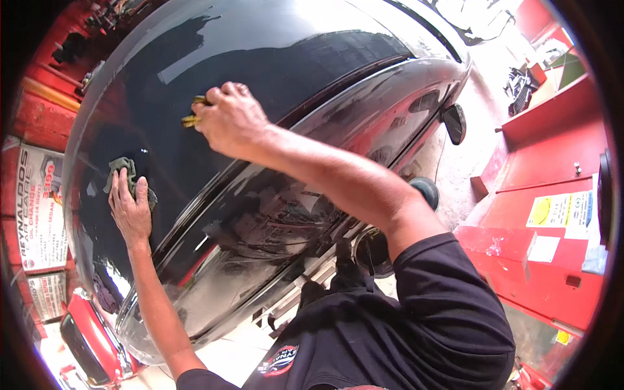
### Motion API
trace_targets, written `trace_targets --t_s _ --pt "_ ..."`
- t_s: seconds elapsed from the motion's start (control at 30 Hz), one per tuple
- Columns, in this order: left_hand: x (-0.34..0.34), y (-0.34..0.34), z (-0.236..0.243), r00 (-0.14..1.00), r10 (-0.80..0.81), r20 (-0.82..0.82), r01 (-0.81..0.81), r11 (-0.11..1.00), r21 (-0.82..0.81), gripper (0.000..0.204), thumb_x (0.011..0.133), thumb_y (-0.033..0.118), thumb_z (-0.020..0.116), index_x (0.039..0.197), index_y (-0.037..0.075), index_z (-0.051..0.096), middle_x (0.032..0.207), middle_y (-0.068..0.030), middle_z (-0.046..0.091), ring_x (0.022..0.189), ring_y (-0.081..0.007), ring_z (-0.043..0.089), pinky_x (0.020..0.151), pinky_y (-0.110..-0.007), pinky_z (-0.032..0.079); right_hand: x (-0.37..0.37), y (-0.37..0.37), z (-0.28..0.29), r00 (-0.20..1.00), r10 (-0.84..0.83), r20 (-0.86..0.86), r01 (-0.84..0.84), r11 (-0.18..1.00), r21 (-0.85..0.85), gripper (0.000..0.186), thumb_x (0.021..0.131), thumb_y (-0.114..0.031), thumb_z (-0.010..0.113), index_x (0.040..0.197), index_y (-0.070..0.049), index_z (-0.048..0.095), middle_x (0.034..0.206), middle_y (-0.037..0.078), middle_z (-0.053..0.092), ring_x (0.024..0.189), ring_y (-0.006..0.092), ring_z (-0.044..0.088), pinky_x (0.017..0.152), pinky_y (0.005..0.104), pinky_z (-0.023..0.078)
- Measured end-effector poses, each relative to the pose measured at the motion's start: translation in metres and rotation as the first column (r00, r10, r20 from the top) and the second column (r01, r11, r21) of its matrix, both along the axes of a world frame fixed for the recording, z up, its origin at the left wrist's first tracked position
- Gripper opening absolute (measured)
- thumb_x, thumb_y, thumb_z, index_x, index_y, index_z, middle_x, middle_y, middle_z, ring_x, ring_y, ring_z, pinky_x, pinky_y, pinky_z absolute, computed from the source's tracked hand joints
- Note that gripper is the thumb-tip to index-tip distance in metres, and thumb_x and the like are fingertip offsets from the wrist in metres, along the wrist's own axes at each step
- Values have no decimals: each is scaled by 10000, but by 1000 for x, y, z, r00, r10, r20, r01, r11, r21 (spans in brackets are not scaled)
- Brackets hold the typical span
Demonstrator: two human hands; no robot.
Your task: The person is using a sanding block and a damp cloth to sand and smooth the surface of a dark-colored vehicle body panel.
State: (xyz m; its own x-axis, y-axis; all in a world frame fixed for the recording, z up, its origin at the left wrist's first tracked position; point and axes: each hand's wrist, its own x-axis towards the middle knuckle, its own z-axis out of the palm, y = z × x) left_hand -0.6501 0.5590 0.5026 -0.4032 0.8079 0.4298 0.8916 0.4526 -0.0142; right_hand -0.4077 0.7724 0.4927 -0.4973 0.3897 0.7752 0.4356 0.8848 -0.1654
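A dark, glossy car body [153, 130] curves across the view in front of me, light reflecting off it. My right hand [234, 122] is closed around a small yellow sponge-like pad [190, 121] at the panel's surface; most of the pad is hidden by the fingers. Farther left, my left hand [132, 211] lies on the panel over a crumpled grey-green cloth [121, 168]. Its fingers are extended along the cloth, which shows beyond the fingertips and beside the palm.
A purplish cloth [104, 294] rests near the car's lower left edge. The side mirror [454, 123] juts out at right. A red cabinet [546, 149] stands on the right, printed signs [42, 208] on the left, and a red vehicle part [91, 338] at lower left.
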Motion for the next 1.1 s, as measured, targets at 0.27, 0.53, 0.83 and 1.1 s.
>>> trace_targets --t_s 0.27,0.53,0.83,1.1 --pt "3 6 -3 1000 -27 -7 28 998 55 619 1053 518 546 1504 94 536 1571 -172 492 1411 -418 473 1175 -514 382 217 247 -12 715 -589 376 698 638 -326 548 1030 -603 474 1294 -208 748 1232 134 753 1169 407 693 993 512 552" --pt "-2 -4 -4 1000 13 -5 -12 998 62 644 1046 553 536 1504 100 534 1580 -162 481 1427 -414 456 1166 -526 389 14 50 12 888 -52 457 164 964 -209 264 912 -227 617 1101 -157 788 927 113 753 896 289 737 787 438 602" --pt "1 2 2 999 -29 -29 30 999 42 628 1078 503 511 1504 42 521 1549 -216 503 1456 -372 452 1209 -475 332 172 195 -5 842 -382 382 461 876 -140 313 971 -320 581 1207 -224 763 1196 70 759 1155 315 704 903 484 593" --pt "9 4 -1 999 28 -17 -27 999 34 636 1060 553 510 1498 94 538 1582 -171 475 1436 -408 455 1179 -506 384 106 151 -2 867 -343 361 405 907 -112 288 934 -315 573 855 -140 787 830 130 766 771 310 756 678 464 606"
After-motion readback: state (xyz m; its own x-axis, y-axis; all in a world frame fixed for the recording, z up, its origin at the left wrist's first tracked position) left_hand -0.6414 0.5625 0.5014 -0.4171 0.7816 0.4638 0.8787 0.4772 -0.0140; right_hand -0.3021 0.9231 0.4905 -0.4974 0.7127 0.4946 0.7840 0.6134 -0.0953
